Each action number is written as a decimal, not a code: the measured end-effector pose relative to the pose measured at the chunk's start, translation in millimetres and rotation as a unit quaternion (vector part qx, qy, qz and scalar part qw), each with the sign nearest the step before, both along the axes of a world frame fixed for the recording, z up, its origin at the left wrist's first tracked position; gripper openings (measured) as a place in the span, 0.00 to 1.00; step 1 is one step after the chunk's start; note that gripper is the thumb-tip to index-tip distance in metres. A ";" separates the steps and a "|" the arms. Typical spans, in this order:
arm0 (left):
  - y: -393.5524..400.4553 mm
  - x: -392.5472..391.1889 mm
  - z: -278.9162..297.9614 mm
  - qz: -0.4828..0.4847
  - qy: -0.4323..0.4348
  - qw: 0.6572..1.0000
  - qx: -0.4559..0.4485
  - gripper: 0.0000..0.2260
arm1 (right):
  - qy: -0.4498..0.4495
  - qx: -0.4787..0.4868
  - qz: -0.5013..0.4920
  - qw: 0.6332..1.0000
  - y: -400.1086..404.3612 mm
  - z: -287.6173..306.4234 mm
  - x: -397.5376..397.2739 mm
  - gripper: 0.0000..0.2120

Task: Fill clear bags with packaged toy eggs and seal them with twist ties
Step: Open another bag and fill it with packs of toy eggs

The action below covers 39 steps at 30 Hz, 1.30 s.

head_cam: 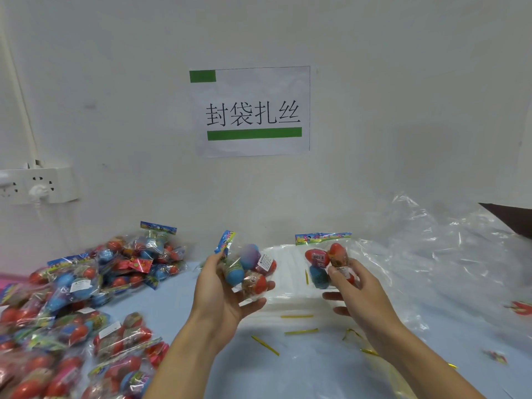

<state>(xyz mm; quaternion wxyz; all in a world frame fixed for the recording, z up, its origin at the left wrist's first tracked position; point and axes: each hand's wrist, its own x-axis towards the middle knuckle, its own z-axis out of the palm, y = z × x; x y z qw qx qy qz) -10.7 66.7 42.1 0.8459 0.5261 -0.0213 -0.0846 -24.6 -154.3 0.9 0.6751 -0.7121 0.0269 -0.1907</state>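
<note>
At frame centre our left hand [227, 286] cradles one egg pack [249, 270] and our right hand [355, 292] pinches another [325, 264], probably gathering both for bagging. Clear bags [288, 286] lie beneath; twist ties [299, 331] scatter below on the tabletop [316, 370].

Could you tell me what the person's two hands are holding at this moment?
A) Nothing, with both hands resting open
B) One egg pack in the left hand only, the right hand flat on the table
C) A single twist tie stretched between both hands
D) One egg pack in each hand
D: the left hand grips one egg pack and the right hand grips another egg pack, both lifted above the table, where gold twist ties lie loose.
</note>
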 end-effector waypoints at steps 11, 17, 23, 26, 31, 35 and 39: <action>-44.9 -13.2 -12.0 -0.092 -0.092 0.983 0.127 0.12 | 0.045 -0.087 0.074 0.992 32.6 3.9 -15.1 0.08; -41.7 -9.5 -17.0 -0.022 -0.141 0.970 0.197 0.11 | 0.034 -0.067 0.094 0.993 26.3 5.5 -15.7 0.21; -42.3 -8.2 -17.5 0.024 -0.140 0.962 0.233 0.14 | 0.047 0.029 0.196 0.979 22.1 2.9 -13.5 0.28; -44.4 -7.3 -21.1 0.034 -0.167 0.948 0.270 0.16 | 0.042 0.043 0.189 0.980 25.4 5.4 -13.3 0.30; -50.5 -7.7 -26.4 0.044 -0.250 0.912 0.323 0.18 | 0.055 0.092 0.131 0.986 28.4 8.1 -11.0 0.20; -48.1 -8.3 -26.4 0.025 -0.266 0.911 0.315 0.20 | 0.036 0.132 0.114 0.984 26.9 8.7 -9.2 0.07; -51.5 -8.8 -20.6 0.085 -0.200 0.937 0.274 0.22 | 0.014 0.177 0.089 0.980 24.5 11.3 -6.6 0.05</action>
